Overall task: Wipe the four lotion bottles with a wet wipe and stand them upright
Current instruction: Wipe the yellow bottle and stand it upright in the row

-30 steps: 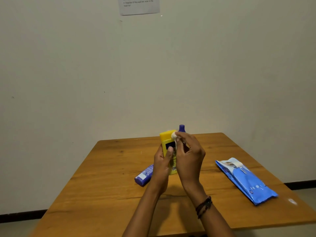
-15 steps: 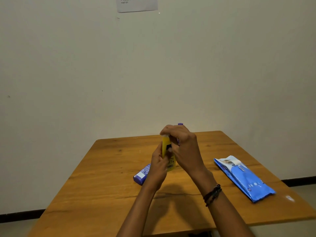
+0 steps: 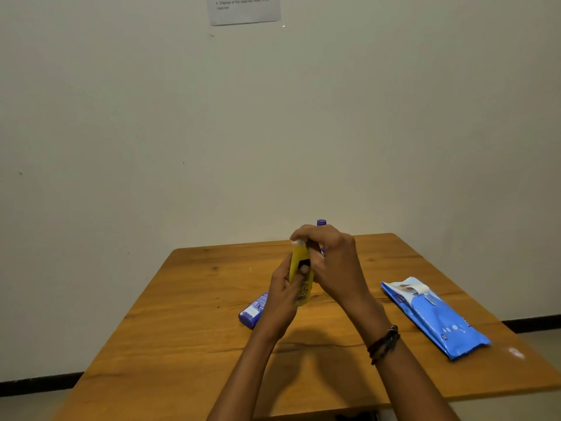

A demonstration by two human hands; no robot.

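A yellow lotion bottle (image 3: 300,268) is held upright above the table, its narrow side toward me. My left hand (image 3: 285,291) grips its lower body, thumb on the dark label. My right hand (image 3: 332,258) is closed over the bottle's top with a white wet wipe (image 3: 296,242) showing at its fingertips. A purple bottle (image 3: 321,223) stands behind my right hand; only its cap shows. A blue-purple bottle (image 3: 254,311) lies on its side at the left, partly hidden by my left wrist.
The wooden table (image 3: 188,338) stands against a pale wall. A blue wet wipe pack (image 3: 437,319) lies at the right with its flap peeled open. A printed sheet (image 3: 244,9) hangs on the wall above.
The yellow bottle has turned from its broad face to its narrow side. My right hand with the wipe moved from the bottle's front up over its top.
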